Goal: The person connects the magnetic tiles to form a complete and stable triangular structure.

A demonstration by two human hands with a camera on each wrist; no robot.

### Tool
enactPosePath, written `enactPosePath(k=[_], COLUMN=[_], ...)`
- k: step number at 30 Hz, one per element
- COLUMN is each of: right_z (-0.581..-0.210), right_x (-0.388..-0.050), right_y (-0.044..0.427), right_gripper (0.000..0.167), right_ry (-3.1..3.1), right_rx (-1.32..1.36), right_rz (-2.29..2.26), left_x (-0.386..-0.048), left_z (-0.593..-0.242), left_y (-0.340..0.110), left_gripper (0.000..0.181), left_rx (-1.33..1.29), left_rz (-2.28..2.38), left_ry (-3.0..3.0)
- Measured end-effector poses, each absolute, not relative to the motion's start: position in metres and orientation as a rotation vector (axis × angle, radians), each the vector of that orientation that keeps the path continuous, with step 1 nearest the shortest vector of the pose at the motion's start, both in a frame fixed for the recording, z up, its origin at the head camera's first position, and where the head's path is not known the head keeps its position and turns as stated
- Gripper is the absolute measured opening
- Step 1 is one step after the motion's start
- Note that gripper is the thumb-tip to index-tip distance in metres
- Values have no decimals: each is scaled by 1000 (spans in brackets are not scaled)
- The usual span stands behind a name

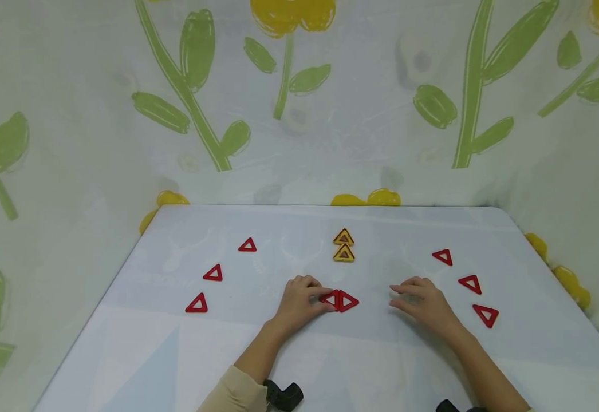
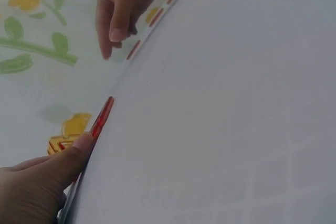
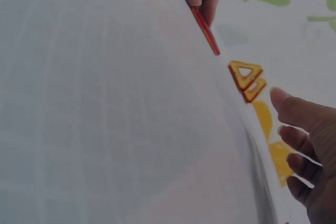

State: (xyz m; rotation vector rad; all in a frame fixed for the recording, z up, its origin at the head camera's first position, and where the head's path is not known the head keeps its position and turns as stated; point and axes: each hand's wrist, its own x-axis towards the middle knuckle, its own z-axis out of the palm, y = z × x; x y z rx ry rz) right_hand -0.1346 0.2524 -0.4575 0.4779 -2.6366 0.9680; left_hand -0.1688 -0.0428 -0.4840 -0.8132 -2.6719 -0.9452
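Observation:
Two red triangle pieces with open centres lie edge to edge near the middle of the white table, points facing left and right. My left hand (image 1: 299,300) pinches the left triangle (image 1: 337,301) between thumb and fingers, covering its left tip. The right triangle (image 1: 349,295) touches it and is free of any hand. Off to the right, my right hand (image 1: 424,304) hovers above the table, holding nothing, its thumb and fingers apart. Farther back, two yellow triangle pieces (image 1: 343,257) stand one behind the other, both pointing away; the right wrist view shows the yellow pair (image 3: 236,77) beyond the right hand.
Three red triangles (image 1: 212,278) form a slanting row on the left of the table (image 1: 299,366). Another three red triangles (image 1: 481,309) lie in a row on the right. Behind the table hangs a pale cloth (image 1: 351,143) printed with green stems and yellow flowers.

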Motion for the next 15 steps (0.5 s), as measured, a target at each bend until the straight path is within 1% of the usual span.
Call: enactPosePath(k=[6,15], right_z=[-447,-435], right_x=[-122,-109], right_y=[277,312], right_gripper=[34,40], right_ry=[-2754,-2792], right_rx=[251,150], right_rz=[1059,1024], left_x=[-168,-168], left_z=[-485,-485], left_y=[-44,-45], left_gripper=[35,34], left_rx=[-822,-831], left_rz=[-969,-967], left_ry=[-2655,-2653])
